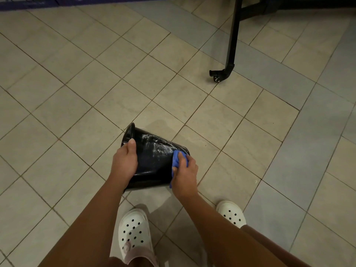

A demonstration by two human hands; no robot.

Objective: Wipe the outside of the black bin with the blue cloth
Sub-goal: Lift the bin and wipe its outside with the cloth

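The black bin (pixel 154 164) is held tipped right over on its side, low over the tiled floor (pixel 77 93), just ahead of the feet; the open mouth is turned up and to the left, the base to the right. Whether the lower edge is actually touching the tiles can't be told. White smeary streaks are seen across the upper wall, towards the base.

The hands are kept apart, one at each end of the bin; the left hand (pixel 125 162) is clamped over the wall just under the rim, thumb laid up near the lip; the right hand (pixel 185 174) is curled round the blue cloth (pixel 175 160), which is bunched up and pressed to the outside wall near the base, with a tail of it hanging down below the hand.

Plenty of open tile is left all round; bare floor is seen to the left, ahead and to the right of the bin. Closest in are two white clogs (pixel 133 234), planted just behind the bin, one under each forearm. Well apart, up and to the right, a black frame leg (pixel 232 35) comes down to a small castor (pixel 216 76); it's far enough off that nothing is blocked. A dark blue strip (pixel 28 4) runs along the far top-left edge.
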